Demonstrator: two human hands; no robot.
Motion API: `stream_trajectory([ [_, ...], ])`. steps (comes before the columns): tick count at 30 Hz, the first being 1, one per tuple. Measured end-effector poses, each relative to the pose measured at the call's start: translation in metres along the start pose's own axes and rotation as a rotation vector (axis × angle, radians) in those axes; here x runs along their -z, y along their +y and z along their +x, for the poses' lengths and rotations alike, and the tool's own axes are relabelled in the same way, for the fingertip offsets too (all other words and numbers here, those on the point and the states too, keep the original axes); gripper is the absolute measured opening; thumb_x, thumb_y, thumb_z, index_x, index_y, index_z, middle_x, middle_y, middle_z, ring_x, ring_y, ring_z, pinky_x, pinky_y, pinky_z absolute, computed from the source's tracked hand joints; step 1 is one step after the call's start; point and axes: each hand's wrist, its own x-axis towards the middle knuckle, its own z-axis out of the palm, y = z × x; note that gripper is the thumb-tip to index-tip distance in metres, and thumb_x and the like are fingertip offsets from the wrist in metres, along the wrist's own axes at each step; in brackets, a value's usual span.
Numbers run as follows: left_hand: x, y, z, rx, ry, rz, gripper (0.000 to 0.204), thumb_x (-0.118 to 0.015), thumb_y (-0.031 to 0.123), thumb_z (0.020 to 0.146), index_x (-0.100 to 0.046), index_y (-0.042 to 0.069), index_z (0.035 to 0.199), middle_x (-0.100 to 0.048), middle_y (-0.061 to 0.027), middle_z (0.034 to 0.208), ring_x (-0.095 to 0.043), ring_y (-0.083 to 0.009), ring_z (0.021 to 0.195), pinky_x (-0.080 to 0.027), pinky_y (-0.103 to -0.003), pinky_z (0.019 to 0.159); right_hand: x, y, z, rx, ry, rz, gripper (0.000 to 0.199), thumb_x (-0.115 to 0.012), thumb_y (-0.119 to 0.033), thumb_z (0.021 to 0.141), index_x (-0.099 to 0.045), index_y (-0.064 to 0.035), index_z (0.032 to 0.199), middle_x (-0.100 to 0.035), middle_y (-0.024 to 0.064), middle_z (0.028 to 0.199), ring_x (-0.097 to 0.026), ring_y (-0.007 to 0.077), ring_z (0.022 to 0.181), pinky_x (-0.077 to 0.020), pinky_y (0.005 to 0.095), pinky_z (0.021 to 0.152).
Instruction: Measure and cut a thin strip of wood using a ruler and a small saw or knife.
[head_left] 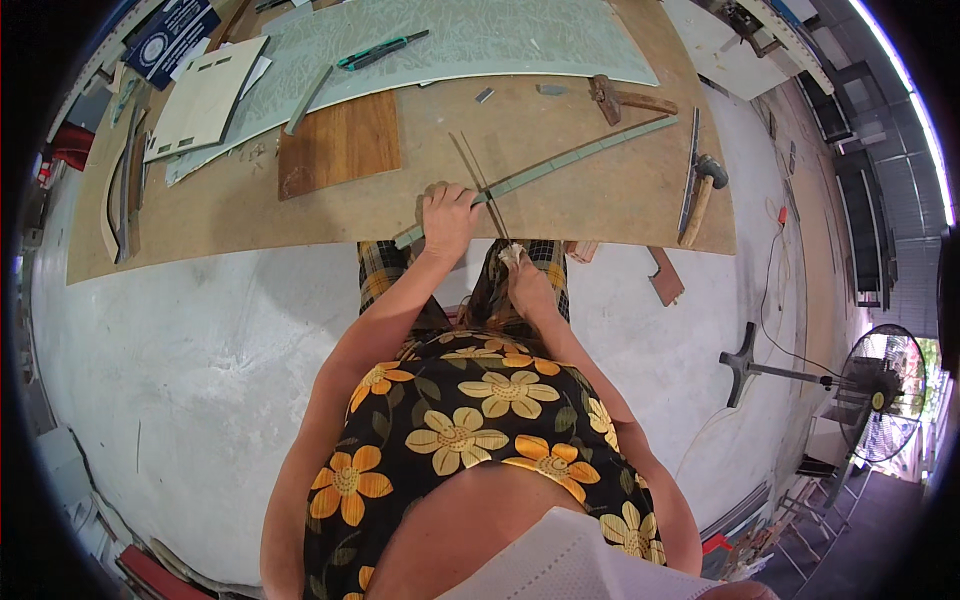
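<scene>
A long, narrow pale green strip (580, 158), with cross marks at intervals, lies slantwise near the table's front edge. My left hand (449, 215) is closed over its left part, pressing it at the table. In my right hand (529, 283), just off the front edge, is the pale, wrapped-looking handle of a thin, long-bladed tool (497, 215). Its blade crosses the strip right beside my left fingers and points away from me. Whether it is a file or a narrow saw, I cannot tell. A thin dark line, perhaps its shadow, runs alongside.
A hammer (630, 100) lies beyond the strip; a mallet (705, 195) and a dark metal bar (688, 165) lie right. Further back are a brown wooden board (345, 145), a green sheet (480, 50) and a utility knife (383, 50). A fan (875, 390) stands right.
</scene>
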Motion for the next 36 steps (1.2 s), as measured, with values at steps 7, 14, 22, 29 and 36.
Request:
stream_trajectory([
  [7,0.011,-0.020,-0.005,-0.074,-0.050,-0.064,0.025,-0.074,0.021,0.077,-0.068,0.009,0.097,-0.061,-0.0062,0.096,-0.058,-0.0293,0.099,-0.046,-0.042,0.083,0.012,-0.013,-0.005,0.013,-0.070,-0.069,0.036,-0.044,-0.025,0.099,-0.054,0.0076,0.111,-0.065,0.0351,0.088,-0.064,0.0517,0.087,-0.0506,0.0576,0.079],
  [14,0.015,-0.023,-0.005,-0.068,-0.070,-0.098,0.023,-0.074,0.023,0.079,-0.069,0.009,0.097,-0.062,-0.0064,0.097,-0.058,-0.0295,0.099,-0.045,-0.042,0.083,0.006,-0.016,-0.006,-0.003,-0.076,-0.003,0.036,-0.044,-0.025,0.100,-0.054,0.0076,0.111,-0.063,0.0380,0.089,-0.062,0.0538,0.089,-0.0487,0.0588,0.080],
  [22,0.011,-0.012,-0.006,0.017,0.046,-0.093,0.022,-0.077,0.025,0.075,-0.070,0.011,0.091,-0.062,-0.0050,0.092,-0.058,-0.0268,0.096,-0.043,-0.041,0.079,0.004,-0.015,-0.004,-0.007,-0.086,-0.015,0.036,-0.045,-0.024,0.099,-0.054,0.0072,0.114,-0.064,0.0359,0.088,-0.063,0.0516,0.088,-0.0499,0.0578,0.079],
  [29,0.009,-0.015,-0.005,-0.019,0.044,-0.085,0.021,-0.076,0.027,0.076,-0.069,0.012,0.089,-0.061,-0.0041,0.092,-0.058,-0.0264,0.096,-0.044,-0.040,0.077,0.001,-0.029,0.027,0.054,-0.103,-0.001,0.033,-0.045,-0.021,0.098,-0.054,0.0068,0.114,-0.065,0.0346,0.092,-0.063,0.0497,0.091,-0.0487,0.0581,0.081],
  [36,0.007,-0.016,-0.007,-0.009,0.044,-0.049,0.022,-0.075,0.029,0.077,-0.069,0.012,0.090,-0.061,-0.0035,0.092,-0.057,-0.0257,0.096,-0.044,-0.041,0.078,-0.010,-0.007,0.002,0.071,-0.033,0.030,0.031,-0.047,-0.020,0.098,-0.055,0.0096,0.104,-0.063,0.0362,0.084,-0.063,0.0516,0.084,-0.0507,0.0576,0.072],
])
